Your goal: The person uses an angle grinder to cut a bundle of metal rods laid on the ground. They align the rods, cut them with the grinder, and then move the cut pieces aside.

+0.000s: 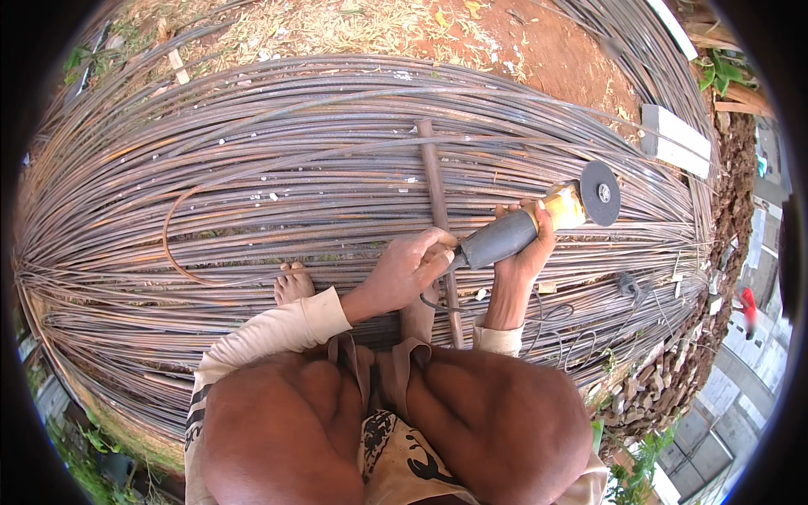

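My right hand (528, 252) is wrapped from below round an angle grinder (501, 240), which has a dark grey body and a yellow head. At its far right end sits a black disc (600, 194), tilted toward me and apart from the rods. The fingers of my left hand (404, 268) are pinched at the grinder's rear end, where the black power cord (431, 299) comes out; the exact grip is partly hidden. Beneath both hands spread many long steel reinforcing bars (337, 198). A brown bar (434, 181) lies crosswise over them, just beyond my left hand.
My bare foot (293, 284) stands on the bars at left, near a bent rod (168, 227). Loops of cord lie at right, by a grey plug-like piece (629, 286). A pale block (676, 140) rests at far right. Reddish soil (547, 63) lies beyond; rubble (656, 383) is lower right.
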`<state>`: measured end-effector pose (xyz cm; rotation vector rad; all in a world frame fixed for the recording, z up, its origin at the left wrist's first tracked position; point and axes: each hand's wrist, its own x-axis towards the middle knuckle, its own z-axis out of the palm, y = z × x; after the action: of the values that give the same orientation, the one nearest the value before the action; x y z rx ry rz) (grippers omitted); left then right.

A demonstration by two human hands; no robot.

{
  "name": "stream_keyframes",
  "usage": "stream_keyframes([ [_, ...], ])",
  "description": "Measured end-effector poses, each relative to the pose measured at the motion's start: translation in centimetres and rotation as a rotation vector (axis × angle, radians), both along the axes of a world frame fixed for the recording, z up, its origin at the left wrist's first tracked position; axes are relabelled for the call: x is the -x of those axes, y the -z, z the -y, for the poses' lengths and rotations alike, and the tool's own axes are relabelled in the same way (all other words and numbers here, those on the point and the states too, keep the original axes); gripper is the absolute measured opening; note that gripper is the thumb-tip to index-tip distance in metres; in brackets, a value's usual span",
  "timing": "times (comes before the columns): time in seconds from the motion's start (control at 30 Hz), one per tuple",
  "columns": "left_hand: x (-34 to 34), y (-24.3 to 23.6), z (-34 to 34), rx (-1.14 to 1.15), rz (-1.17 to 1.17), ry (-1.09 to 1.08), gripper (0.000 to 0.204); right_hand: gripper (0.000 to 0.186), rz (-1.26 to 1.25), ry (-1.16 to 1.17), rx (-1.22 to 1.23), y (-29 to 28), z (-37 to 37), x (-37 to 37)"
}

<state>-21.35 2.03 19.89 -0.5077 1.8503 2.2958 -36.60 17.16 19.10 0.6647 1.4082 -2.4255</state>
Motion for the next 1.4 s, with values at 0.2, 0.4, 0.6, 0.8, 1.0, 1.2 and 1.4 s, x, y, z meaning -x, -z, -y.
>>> stream_keyframes([
  [0.2, -0.3, -0.5, -0.4, 0.479, -0.078, 0.061, 0.034, 0.035, 0.035, 0.012, 0.041, -1.2, 0.8, -1.1],
  [0.4, 0.4, -0.4, -0.5, 0.637, -0.147, -0.006, 0.03, 0.025, 0.104, 0.034, 0.081, -0.7, 1.1, -1.7],
  [0.6, 1.8, -0.5, -1.5, 0.692, -0.303, -0.07, 0.024, 0.037, 0.011, 0.064, 0.028, -0.9, 1.1, 0.2],
  [0.8, 1.7, -1.3, -1.9, 0.783, -0.353, 0.034, 0.025, 0.039, 0.031, 0.083, 0.086, -0.5, -0.2, -0.9],
  [1.0, 1.5, -1.8, -0.9, 0.787, -0.336, 0.074, 0.025, 0.039, 0.056, 0.082, 0.042, -0.2, 0.6, -1.3],
  [1.2, 2.3, -1.2, -1.1, 0.804, -0.39, 0.028, 0.025, 0.039, 0.031, 0.163, 0.146, -0.4, 0.5, -1.1],
  [1.4, 2.4, -0.8, -0.9, 0.72, -0.354, -0.015, 0.024, 0.035, 0.017, 0.103, 0.093, -0.3, 0.4, -0.5],
])
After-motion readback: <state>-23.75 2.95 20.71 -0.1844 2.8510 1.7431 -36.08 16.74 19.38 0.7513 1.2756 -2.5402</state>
